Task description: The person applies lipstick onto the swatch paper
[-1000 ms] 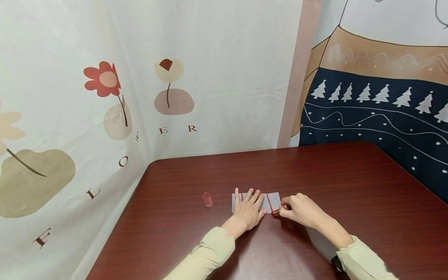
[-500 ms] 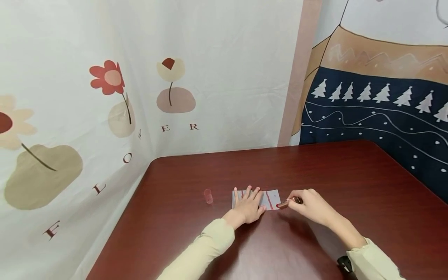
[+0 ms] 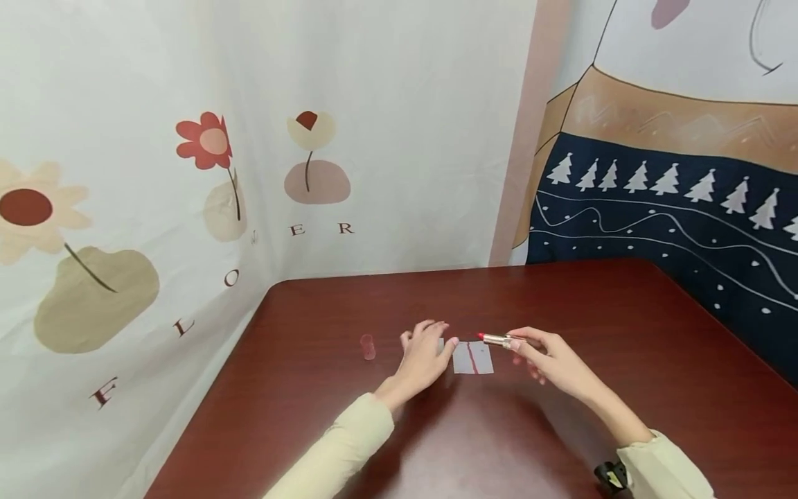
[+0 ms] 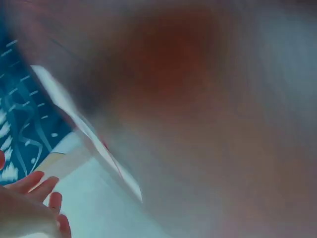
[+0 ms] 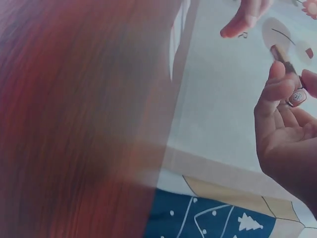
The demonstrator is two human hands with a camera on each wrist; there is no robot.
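My right hand (image 3: 551,360) pinches a lipstick (image 3: 497,339), its red tip pointing left above the far edge of a white paper strip (image 3: 483,360). In the right wrist view the lipstick (image 5: 280,54) sticks up between thumb and fingers. A red stripe runs down the visible part of the paper. My left hand (image 3: 422,357) is over the paper's left part and hides it, with its fingers loosely bent and gripping nothing. Those fingers also appear spread in the left wrist view, where the left hand (image 4: 29,208) sits at the lower left.
A clear pinkish cap (image 3: 368,347) lies on the dark red table (image 3: 324,402), left of my left hand. White cloth (image 3: 405,138) printed with flowers hangs behind the table and along its left side. Navy cloth with trees (image 3: 648,201) hangs at the right.
My right hand has raised the lipstick off the table by the paper's near edge and tipped it level. My left hand, flat on the paper before, has lifted and shifted left.
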